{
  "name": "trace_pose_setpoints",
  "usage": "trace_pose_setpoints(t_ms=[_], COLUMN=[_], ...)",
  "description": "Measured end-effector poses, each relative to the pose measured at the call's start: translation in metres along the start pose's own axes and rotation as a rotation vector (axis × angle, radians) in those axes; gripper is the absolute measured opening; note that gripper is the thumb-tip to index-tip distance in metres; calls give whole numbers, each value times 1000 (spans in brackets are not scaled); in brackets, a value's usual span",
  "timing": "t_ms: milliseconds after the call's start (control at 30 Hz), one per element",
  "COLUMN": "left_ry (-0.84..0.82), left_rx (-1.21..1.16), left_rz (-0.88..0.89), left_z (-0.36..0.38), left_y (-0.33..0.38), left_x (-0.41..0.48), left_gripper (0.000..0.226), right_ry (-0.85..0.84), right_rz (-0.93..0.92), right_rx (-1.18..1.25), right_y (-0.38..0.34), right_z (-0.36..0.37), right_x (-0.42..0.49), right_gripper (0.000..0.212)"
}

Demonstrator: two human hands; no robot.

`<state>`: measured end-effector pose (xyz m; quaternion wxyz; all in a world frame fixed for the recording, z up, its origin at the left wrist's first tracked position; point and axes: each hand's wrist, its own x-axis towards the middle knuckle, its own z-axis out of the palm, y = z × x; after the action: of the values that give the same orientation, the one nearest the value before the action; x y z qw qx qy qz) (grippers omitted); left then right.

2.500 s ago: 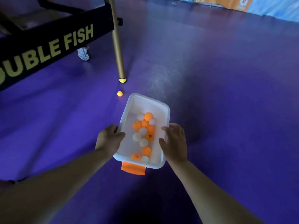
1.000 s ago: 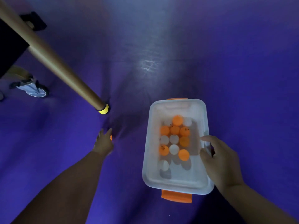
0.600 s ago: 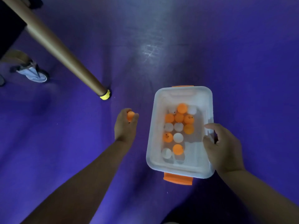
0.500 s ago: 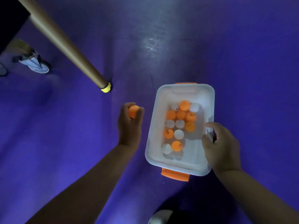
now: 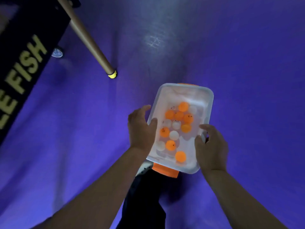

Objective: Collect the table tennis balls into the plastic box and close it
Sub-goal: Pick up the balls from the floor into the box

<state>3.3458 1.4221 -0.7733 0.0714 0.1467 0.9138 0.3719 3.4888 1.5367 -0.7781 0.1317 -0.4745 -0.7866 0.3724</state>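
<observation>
A translucent white plastic box (image 5: 184, 90) with orange latches is held above the purple floor. It has no lid on and holds several orange and white table tennis balls (image 5: 176, 124). One orange ball (image 5: 180, 156) lies alone near the box's near end. My left hand (image 5: 140, 128) grips the left rim, thumb inside the box and fingers on the outer wall. My right hand (image 5: 210, 146) grips the right rim the same way. No lid is in view.
A gold table leg (image 5: 89, 38) with a yellow foot (image 5: 112, 74) slants down at the upper left. The black table side with yellow lettering (image 5: 24, 63) fills the left edge, a caster wheel (image 5: 57, 52) beside it. My dark trouser leg and shoe (image 5: 143, 187) are under the box.
My left hand carried the orange ball from the floor to the box and let it go inside. That hand now grips the left rim. The box has risen closer to me.
</observation>
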Motion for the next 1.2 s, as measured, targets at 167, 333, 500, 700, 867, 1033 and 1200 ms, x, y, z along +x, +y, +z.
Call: trace_pose_setpoints(t_ms=[167, 333, 500, 700, 867, 1033, 1200], left_ry=[-158, -214, -213, -251, -247, -274, -287], left_rx=[35, 61, 5, -39, -47, -29, -11], left_rz=[-95, -147, -260, -267, -207, -106, -61], left_z=[-65, -147, -238, -326, -387, -451, -520], left_y=[83, 164, 231, 263, 269, 257, 229], left_x=[-71, -141, -212, -279, -327, -376, -449], left_gripper=[43, 50, 52, 42, 49, 50, 50], right_ry=[107, 93, -1, -19, -17, -32, -25], right_rz=[-93, -153, -118, -149, -93, -73, -145], right_rx=[-37, -12, -8, -41, -75, -90, -143], right_y=[-38, -84, -133, -178, -203, -225, -238], right_z=[-106, -213, -314, -385, -412, -425, -436], right_x=[-66, -127, -194, -269, -334, -409, -510], right_gripper=[31, 28, 29, 34, 36, 36, 37])
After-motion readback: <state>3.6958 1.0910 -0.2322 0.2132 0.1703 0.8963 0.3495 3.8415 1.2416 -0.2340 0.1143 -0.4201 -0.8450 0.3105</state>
